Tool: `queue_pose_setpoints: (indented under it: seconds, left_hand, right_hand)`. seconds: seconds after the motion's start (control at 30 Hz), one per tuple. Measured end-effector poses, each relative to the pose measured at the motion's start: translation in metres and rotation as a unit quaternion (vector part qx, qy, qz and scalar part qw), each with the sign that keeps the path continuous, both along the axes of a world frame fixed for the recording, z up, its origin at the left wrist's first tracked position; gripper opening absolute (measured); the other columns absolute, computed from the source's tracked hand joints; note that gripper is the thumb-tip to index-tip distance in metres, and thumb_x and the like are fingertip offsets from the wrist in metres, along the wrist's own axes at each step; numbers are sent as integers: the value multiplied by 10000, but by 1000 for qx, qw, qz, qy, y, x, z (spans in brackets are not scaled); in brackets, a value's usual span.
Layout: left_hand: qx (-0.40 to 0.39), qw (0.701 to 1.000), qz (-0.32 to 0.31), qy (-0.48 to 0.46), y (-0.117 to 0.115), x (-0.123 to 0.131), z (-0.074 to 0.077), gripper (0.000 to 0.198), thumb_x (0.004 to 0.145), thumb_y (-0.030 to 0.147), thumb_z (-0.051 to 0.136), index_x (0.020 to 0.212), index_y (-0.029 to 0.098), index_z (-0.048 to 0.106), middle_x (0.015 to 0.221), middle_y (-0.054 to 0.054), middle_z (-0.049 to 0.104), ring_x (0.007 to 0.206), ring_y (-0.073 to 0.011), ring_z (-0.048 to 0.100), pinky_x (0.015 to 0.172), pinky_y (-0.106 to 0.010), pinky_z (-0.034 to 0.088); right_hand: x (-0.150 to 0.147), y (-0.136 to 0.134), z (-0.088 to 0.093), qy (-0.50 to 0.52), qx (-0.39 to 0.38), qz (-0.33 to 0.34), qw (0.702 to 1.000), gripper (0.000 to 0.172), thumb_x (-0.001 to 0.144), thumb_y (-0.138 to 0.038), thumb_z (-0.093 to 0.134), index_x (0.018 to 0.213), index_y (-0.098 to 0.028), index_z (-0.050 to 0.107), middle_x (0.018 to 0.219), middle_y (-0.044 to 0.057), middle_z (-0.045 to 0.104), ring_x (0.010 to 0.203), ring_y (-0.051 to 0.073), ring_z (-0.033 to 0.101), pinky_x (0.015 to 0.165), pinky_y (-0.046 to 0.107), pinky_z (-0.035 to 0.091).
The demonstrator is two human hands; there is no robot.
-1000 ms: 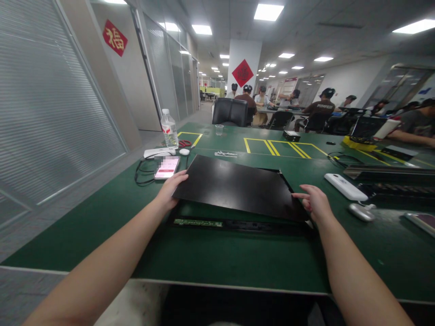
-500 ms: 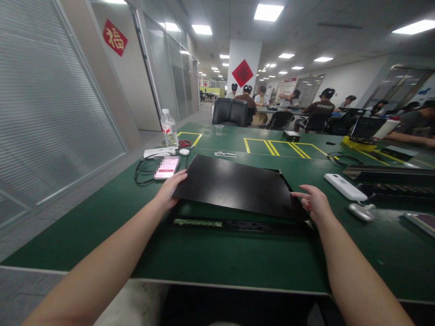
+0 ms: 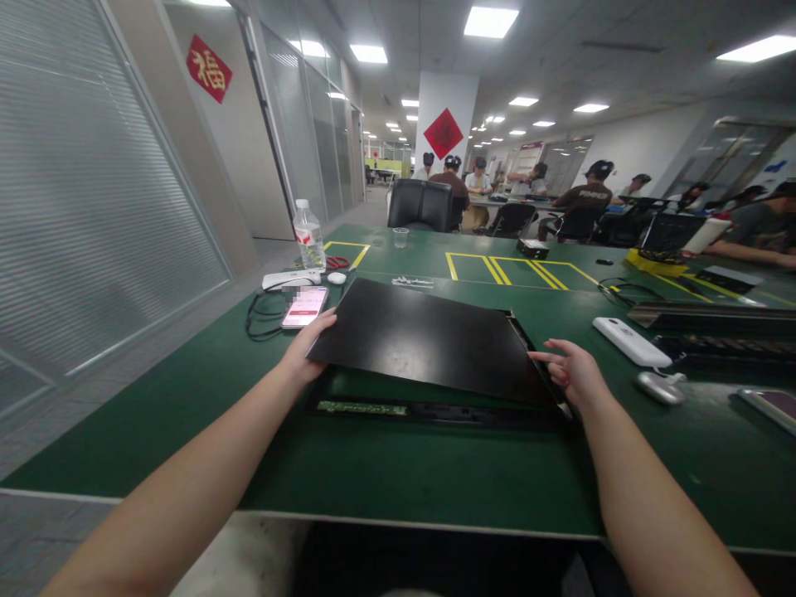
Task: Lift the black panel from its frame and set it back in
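Observation:
A thin black flat panel (image 3: 416,336), glossy on top, is tilted above the green table with its left end raised. My left hand (image 3: 304,348) grips its left edge, thumb on top and the other fingers hidden beneath. At the panel's right edge, my right hand (image 3: 572,373) has its index finger stretched out, the tip at or against the edge, with the other fingers loosely bent and apart. Below the panel lies a black frame (image 3: 485,414), partly covered by it. A green circuit strip (image 3: 361,408) runs along the frame's near bar.
Left of the panel are a lit phone (image 3: 304,307), a cable, a water bottle (image 3: 308,236) and red-handled scissors (image 3: 337,263). A white power bank (image 3: 631,342) and long black parts (image 3: 721,352) lie to the right. Several people sit at tables farther back.
The panel has slid slightly left, and more of the frame's right side shows. My left hand moved a little left with it; my right hand barely shifted.

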State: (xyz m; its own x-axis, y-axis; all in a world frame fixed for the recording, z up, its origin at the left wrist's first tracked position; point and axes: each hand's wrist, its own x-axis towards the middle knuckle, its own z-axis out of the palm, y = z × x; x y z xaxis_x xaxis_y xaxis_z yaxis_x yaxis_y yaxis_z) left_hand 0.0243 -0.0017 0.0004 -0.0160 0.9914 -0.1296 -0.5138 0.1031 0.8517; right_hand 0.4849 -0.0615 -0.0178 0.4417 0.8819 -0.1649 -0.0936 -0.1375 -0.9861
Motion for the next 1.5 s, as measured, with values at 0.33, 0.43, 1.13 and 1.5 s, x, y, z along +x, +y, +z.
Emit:
queue_pose_setpoints:
  seconds: [0.33,0.43,1.13,1.5]
  left_hand:
    - [4,999,-14,51,4,-2,-8,535,666,170,817,1194,129,735,1054,-116,800,839,-226,750,683,-271,562]
    - [2,998,-10,59,4,-1,-9,521,660,174,833,1172,126,745,1040,-120,804,838,-232,750,688,-275,564]
    - [-19,996,5,84,1,2,-5,456,714,142,816,1164,131,747,948,-113,811,771,-221,751,688,-288,581]
    - [-24,996,2,88,-1,4,-4,351,752,123,792,1102,143,760,929,-101,811,745,-202,746,670,-275,569]
  right_hand:
    - [-4,-1,3,-2,-9,-48,999,236,777,-354,635,907,-228,483,764,133,747,365,61,253,358,207,179]
    - [-6,-2,4,-4,-12,-59,998,233,762,-337,650,905,-223,506,728,117,739,360,58,253,355,203,181]
    - [-12,-3,3,-83,31,-65,994,289,680,-355,735,817,-231,514,666,88,710,353,60,273,371,218,165]
    - [-6,0,-6,-285,-19,-78,955,258,714,-456,690,822,-230,627,715,37,703,530,152,497,491,262,331]
